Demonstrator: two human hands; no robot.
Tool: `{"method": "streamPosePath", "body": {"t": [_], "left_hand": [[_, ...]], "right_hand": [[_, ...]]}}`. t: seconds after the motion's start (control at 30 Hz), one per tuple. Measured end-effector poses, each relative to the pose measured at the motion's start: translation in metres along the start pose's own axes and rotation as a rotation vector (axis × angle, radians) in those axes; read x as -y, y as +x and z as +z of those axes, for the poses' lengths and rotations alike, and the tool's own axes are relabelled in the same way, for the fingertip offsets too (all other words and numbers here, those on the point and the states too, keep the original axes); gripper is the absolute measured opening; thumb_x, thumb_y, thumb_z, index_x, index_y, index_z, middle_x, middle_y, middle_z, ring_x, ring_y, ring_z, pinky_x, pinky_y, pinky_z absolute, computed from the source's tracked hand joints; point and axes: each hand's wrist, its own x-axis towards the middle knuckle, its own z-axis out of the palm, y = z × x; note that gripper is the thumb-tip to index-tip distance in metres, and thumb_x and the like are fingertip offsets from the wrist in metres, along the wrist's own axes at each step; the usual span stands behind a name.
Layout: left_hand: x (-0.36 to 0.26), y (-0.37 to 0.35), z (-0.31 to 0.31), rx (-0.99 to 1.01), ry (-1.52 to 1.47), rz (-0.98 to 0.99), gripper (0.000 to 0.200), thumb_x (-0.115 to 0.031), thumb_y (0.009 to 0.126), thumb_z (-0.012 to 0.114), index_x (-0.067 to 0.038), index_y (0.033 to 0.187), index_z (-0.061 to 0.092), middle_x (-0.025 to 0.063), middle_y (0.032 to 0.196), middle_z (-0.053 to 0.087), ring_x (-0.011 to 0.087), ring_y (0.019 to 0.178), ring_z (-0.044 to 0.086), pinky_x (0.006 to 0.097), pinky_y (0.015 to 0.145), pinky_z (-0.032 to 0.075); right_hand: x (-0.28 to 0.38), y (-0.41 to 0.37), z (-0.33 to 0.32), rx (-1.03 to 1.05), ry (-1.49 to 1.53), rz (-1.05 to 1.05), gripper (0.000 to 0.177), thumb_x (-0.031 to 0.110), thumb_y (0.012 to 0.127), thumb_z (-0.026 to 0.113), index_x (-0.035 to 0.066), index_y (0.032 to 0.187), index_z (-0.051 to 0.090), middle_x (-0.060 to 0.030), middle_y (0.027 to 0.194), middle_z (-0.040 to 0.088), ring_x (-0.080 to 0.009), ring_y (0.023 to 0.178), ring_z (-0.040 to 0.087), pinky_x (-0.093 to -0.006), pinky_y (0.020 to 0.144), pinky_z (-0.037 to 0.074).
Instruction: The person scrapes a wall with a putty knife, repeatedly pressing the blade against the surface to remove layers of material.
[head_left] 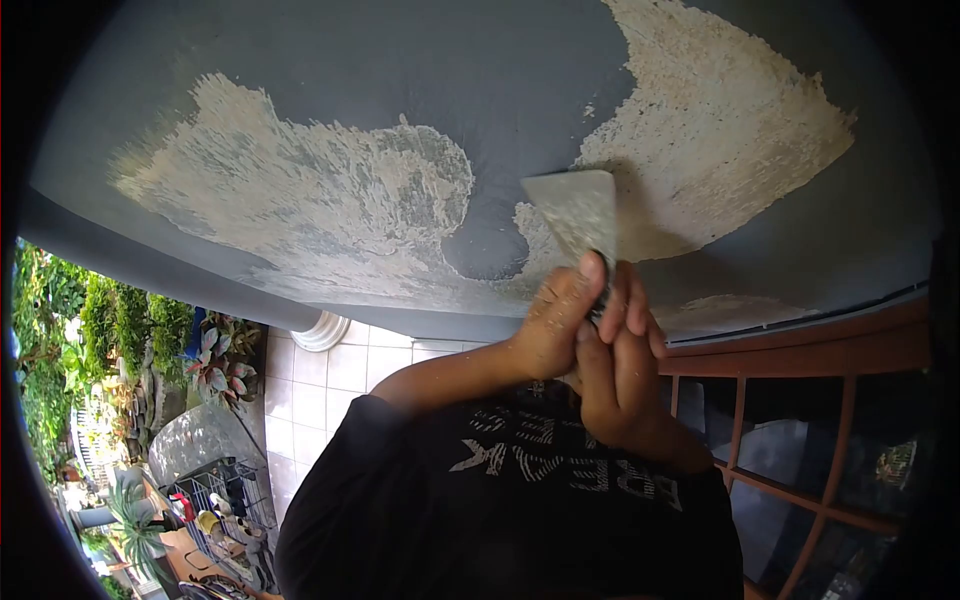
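Note:
A scraper with a wide, flat metal blade is held in both hands. Its blade lies against or very near the grey painted surface, at the edge of a bare, rough patch. My left hand is closed round the dark handle, thumb up along it. My right hand is wrapped close against it from the other side, fingers curled. Most of the handle is hidden by the fingers. A second stripped patch spreads to the left of the blade.
Brown-framed window panes stand at the right. White floor tiles and a round column base show at the left. Beyond are green plants and a wire basket of assorted items.

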Motion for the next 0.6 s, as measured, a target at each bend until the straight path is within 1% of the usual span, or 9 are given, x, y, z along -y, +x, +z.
{"method": "streamPosePath", "body": {"t": [0.03,0.1,0.13,0.23,0.3,0.33,0.43,0.5,0.6], "left_hand": [[-0.003,0.000,-0.004,-0.006,-0.032,0.052,0.059,-0.045,0.101,0.021,-0.004,0.065,0.042,0.0124,0.080,0.051,0.0285,0.080,0.064,0.0361,0.074,0.053],[-0.009,0.001,-0.002,-0.029,0.013,0.057,0.059,-0.046,0.101,0.021,-0.004,0.065,0.042,0.0122,0.080,0.051,0.0291,0.079,0.065,0.0376,0.074,0.053],[-0.008,-0.001,0.000,-0.002,0.016,0.053,0.059,-0.045,0.101,0.021,-0.004,0.064,0.042,0.0125,0.080,0.051,0.0291,0.079,0.064,0.0372,0.074,0.053],[0.003,-0.006,0.005,0.029,0.094,-0.073,0.059,-0.044,0.101,0.021,-0.004,0.064,0.043,0.0133,0.082,0.054,0.0275,0.082,0.064,0.0331,0.074,0.051],[0.003,-0.004,0.009,0.037,0.064,-0.163,0.060,-0.049,0.099,0.019,-0.005,0.065,0.041,0.0120,0.082,0.049,0.0303,0.083,0.064,0.0425,0.087,0.051],[0.003,-0.006,0.009,0.042,0.041,-0.130,0.060,-0.048,0.099,0.019,-0.005,0.065,0.041,0.0120,0.082,0.048,0.0302,0.083,0.064,0.0430,0.087,0.051],[0.002,-0.004,0.007,0.037,0.003,-0.056,0.060,-0.047,0.100,0.019,-0.004,0.065,0.041,0.0115,0.081,0.049,0.0293,0.084,0.064,0.0415,0.085,0.052],[0.008,-0.005,0.012,-0.038,-0.008,-0.056,0.060,-0.046,0.101,0.020,-0.004,0.064,0.042,0.0109,0.080,0.050,0.0276,0.084,0.064,0.0364,0.078,0.053],[0.013,-0.003,0.016,-0.019,0.062,-0.102,0.060,-0.046,0.101,0.020,-0.004,0.064,0.042,0.0112,0.080,0.051,0.0278,0.084,0.065,0.0362,0.077,0.053]], "right_hand": [[0.004,0.009,0.000,0.026,0.076,0.000,0.035,0.005,0.093,0.047,-0.011,0.123,0.041,-0.0231,0.111,0.053,-0.0236,0.106,0.055,-0.0349,0.091,0.045],[0.014,0.022,-0.003,0.082,0.231,-0.007,0.035,0.005,0.093,0.046,-0.012,0.123,0.041,-0.0236,0.112,0.052,-0.0256,0.110,0.053,-0.0365,0.093,0.043],[0.004,0.016,0.001,0.034,0.192,-0.094,0.034,0.004,0.092,0.045,-0.011,0.123,0.040,-0.0187,0.104,0.055,-0.0182,0.095,0.057,-0.0314,0.081,0.048],[0.004,-0.001,-0.010,0.051,0.159,0.055,0.033,0.003,0.092,0.044,-0.011,0.122,0.040,-0.0122,0.092,0.055,-0.0096,0.076,0.054,-0.0249,0.065,0.045],[0.004,-0.007,-0.009,0.040,0.090,0.090,0.031,0.003,0.092,0.044,-0.011,0.119,0.040,-0.0074,0.082,0.053,-0.0042,0.062,0.049,-0.0208,0.053,0.042],[0.004,-0.006,-0.012,0.085,-0.095,0.012,0.030,0.003,0.092,0.044,-0.011,0.118,0.041,-0.0075,0.082,0.053,-0.0046,0.062,0.050,-0.0212,0.053,0.042],[0.004,-0.005,-0.008,-0.005,0.032,-0.016,0.023,0.005,0.092,0.047,-0.008,0.111,0.044,-0.0108,0.085,0.052,-0.0114,0.071,0.052,-0.0262,0.061,0.043],[0.009,-0.001,-0.010,0.016,0.300,0.162,0.016,0.006,0.092,0.050,-0.006,0.103,0.047,-0.0187,0.097,0.053,-0.0243,0.091,0.058,-0.0349,0.077,0.046],[0.004,-0.012,-0.010,-0.015,0.409,0.212,0.016,0.004,0.092,0.048,-0.006,0.104,0.045,-0.0208,0.099,0.052,-0.0258,0.095,0.057,-0.0369,0.081,0.045]]}}
